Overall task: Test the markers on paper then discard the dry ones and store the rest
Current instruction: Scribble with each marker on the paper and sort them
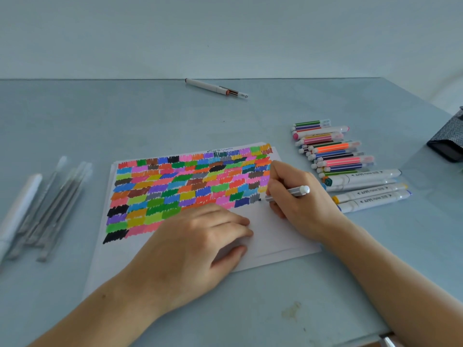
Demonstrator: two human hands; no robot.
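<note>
Blue-grey table [250,296] fills most of the frame. At its centre lies the paper [275,236], a thin sheet covered in rows of colour swatches except for a bare strip at lower right. The left hand [200,244] lies flat on it, fingers straight, pinning the sheet. Right of centre, a row of markers [335,156] lies side by side, with thicker white ones nearest the lower end. At far left sits a blurred bundle of pens [50,209], and a lone pen [215,87] rests near the top centre. A dark case [448,144] shows at the right edge.

The right hand [295,199] pinches a slim marker [292,192], fingers curled round its barrel, tip down beside the last swatch.

Such a marker looks light, stiff and smooth, so it would roll easily if laid down; a hold low on the barrel near the tip probably gives best control. The paper seems flimsy and likely to slide unless pressed.
</note>
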